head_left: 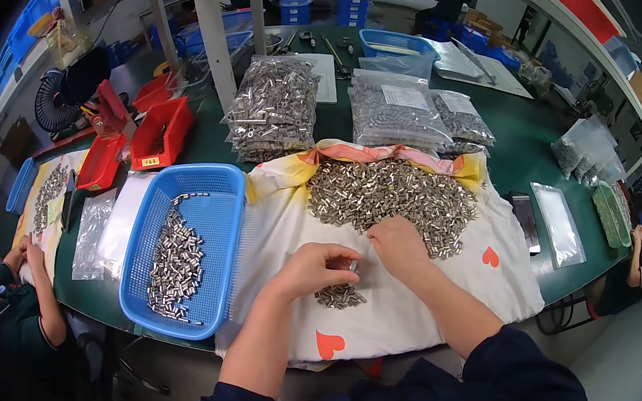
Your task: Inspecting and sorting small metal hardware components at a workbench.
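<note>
A large pile of small shiny metal cylinders (391,192) lies on a white cloth (266,207) with red hearts. My left hand (314,268) is curled over a smaller heap of the same cylinders (340,296), close to the cloth's front. Between its thumb and fingers shows a small metal cylinder (353,266). My right hand (397,244) rests at the near edge of the large pile, its fingers closed together and pointing left. What those fingertips hold, if anything, is hidden. Left of the cloth stands a blue perforated basket (234,234) with more loose cylinders inside.
Stacked plastic bags of metal parts (274,103) and further filled bags (398,108) stand behind the cloth. Red bins (163,131) sit at the back left. A phone (524,221) and a clear flat bag (557,221) lie right. Co-workers sit at both sides.
</note>
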The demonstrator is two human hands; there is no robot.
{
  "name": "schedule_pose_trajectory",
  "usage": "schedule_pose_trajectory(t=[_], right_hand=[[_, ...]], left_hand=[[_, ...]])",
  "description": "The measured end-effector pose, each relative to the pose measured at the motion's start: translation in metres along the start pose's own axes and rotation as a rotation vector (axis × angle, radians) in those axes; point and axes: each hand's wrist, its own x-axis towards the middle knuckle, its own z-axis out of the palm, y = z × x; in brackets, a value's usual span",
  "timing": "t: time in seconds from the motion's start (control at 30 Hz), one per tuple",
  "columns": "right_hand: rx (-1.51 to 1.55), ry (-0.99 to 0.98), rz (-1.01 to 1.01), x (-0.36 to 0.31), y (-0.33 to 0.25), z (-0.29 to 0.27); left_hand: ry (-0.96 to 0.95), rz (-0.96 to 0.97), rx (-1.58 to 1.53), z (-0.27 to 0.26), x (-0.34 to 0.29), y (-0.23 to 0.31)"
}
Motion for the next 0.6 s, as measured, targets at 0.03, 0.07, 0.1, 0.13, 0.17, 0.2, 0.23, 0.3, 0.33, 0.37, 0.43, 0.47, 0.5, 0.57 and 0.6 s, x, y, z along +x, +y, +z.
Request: schedule_pose_trajectory(t=[0.03,0.07,0.1,0.13,0.17,0.2,0.23,0.3,0.33,0.37,0.43,0.47,0.5,0.57,0.6], right_hand=[[-0.026,0.002,-0.010,0.000,0.001,0.001],[-0.024,-0.003,-0.008,-0.001,-0.001,0.000],[-0.026,0.031,-0.021,0.000,-0.004,-0.004],[-0.029,0.064,-0.034,-0.001,-0.006,-0.005],[-0.029,0.068,-0.031,-0.001,-0.007,-0.004],[-0.076,0.055,-0.030,-0.001,-0.008,-0.003],[-0.122,0.042,-0.030,-0.001,-0.008,-0.002],[-0.130,0.043,-0.039,-0.001,-0.006,0.000],[-0.139,0.039,-0.049,0.000,-0.006,0.001],[-0.137,0.037,-0.048,-0.001,-0.007,0.001],[-0.108,0.031,-0.075,-0.002,-0.008,-0.001],[-0.111,0.033,-0.072,-0.001,-0.006,0.000],[-0.044,0.054,-0.089,-0.001,-0.005,0.001],[0.023,0.077,-0.102,0.001,-0.004,0.002],[0.027,0.019,-0.063,0.003,-0.004,0.001]], left_hand=[[-0.010,0.006,-0.009,0.000,0.002,-0.001],[-0.017,0.007,-0.022,0.001,0.001,-0.002],[-0.019,0.003,-0.026,0.001,0.000,-0.003],[-0.019,-0.028,-0.022,0.000,0.000,-0.003],[-0.020,-0.052,-0.011,-0.003,0.002,-0.001],[-0.022,-0.050,-0.007,-0.002,0.002,-0.001],[-0.024,-0.040,-0.034,0.000,0.001,-0.002],[-0.024,-0.029,-0.058,0.002,0.002,-0.007],[-0.021,-0.003,-0.078,0.001,0.004,-0.010],[-0.018,0.019,-0.102,0.002,0.003,-0.012],[-0.020,0.011,-0.109,0.002,0.002,-0.012],[-0.024,0.010,-0.112,0.003,0.004,-0.010],[-0.028,0.013,-0.111,0.003,0.004,-0.009],[-0.020,0.002,-0.060,0.002,0.003,-0.007],[-0.023,0.001,-0.058,0.002,0.003,-0.006]])
